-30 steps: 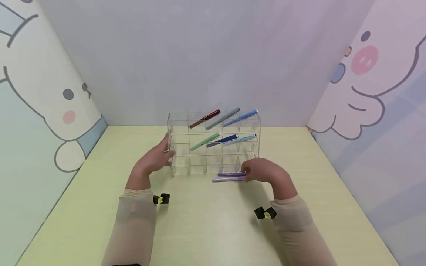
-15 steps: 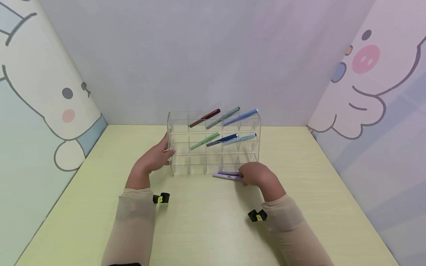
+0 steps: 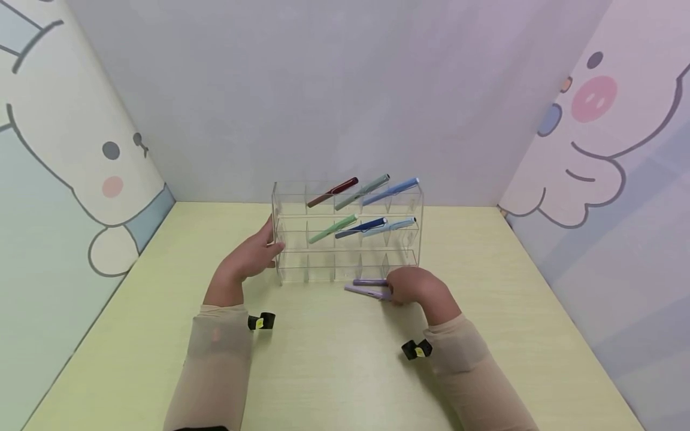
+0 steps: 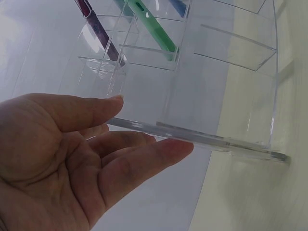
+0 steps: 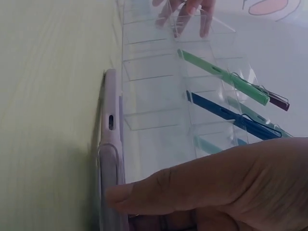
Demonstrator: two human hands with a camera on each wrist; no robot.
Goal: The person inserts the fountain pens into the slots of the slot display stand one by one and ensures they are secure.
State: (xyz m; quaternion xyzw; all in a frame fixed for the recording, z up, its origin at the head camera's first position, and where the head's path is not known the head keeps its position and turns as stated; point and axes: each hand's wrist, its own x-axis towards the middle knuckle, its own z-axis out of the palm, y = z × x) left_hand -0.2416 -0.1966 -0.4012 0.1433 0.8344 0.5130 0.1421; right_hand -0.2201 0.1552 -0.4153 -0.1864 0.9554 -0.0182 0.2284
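A clear acrylic pen rack (image 3: 293,258) with three tiers stands at the back of the table. My left hand (image 3: 249,257) holds its left side panel (image 4: 211,138), thumb on the inner face and fingers behind. In front of the rack's right end, my right hand (image 3: 420,286) pinches a lilac pen (image 5: 109,96) by its cap end, the thumb pressed along the cap. Close behind lies a darker purple pen (image 3: 369,282), its right end hidden by the hand. The two pens spread apart at a slight angle, the lilac one nearer me. My right fingertips are mostly hidden.
The top tier carries a dark red pen (image 3: 333,191), a grey-green pen (image 3: 362,192) and a blue pen (image 3: 391,191). On the middle tier rest a green pen (image 3: 333,228), a navy pen (image 3: 361,227) and a light blue pen (image 3: 396,225). A grey wall (image 3: 345,108) rises behind.
My right hand has shifted a little left over the purple pens. The lilac pen's left end rose toward the darker one, then its right end swung nearer me. My left hand stays put.
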